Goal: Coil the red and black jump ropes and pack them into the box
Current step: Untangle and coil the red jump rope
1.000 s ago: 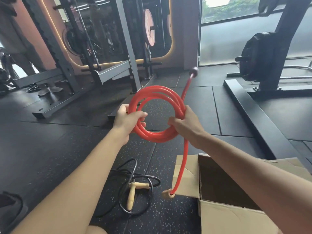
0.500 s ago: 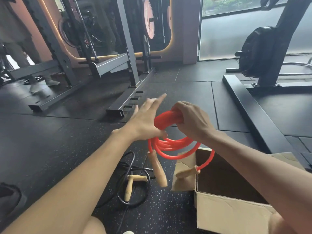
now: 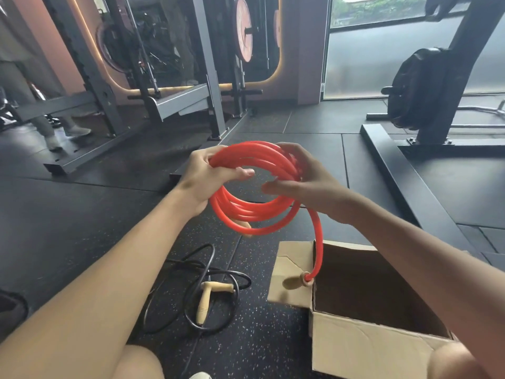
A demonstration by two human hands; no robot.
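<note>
The red jump rope (image 3: 254, 214) is wound into a round coil held up in front of me. My left hand (image 3: 207, 176) grips the coil's upper left side. My right hand (image 3: 300, 176) holds its right side, fingers curled around the strands. One red tail hangs down to a wooden handle (image 3: 296, 281) dangling at the open cardboard box's (image 3: 363, 348) left flap. A second wooden handle peeks out behind the coil's bottom. The black jump rope (image 3: 196, 291) lies loosely tangled on the floor to the left of the box, its wooden handles (image 3: 207, 299) among the loops.
Dark speckled rubber floor (image 3: 82, 214) all around. A grey squat rack base (image 3: 109, 149) stands at back left, a black machine frame (image 3: 410, 192) with a weight plate at right. A person's legs (image 3: 52, 127) are at far left. My knees show at the bottom edge.
My left hand, spread open half a second ago, has closed on the coil's left side. The coil is raised and rounder now. One handle swings lower at the box flap.
</note>
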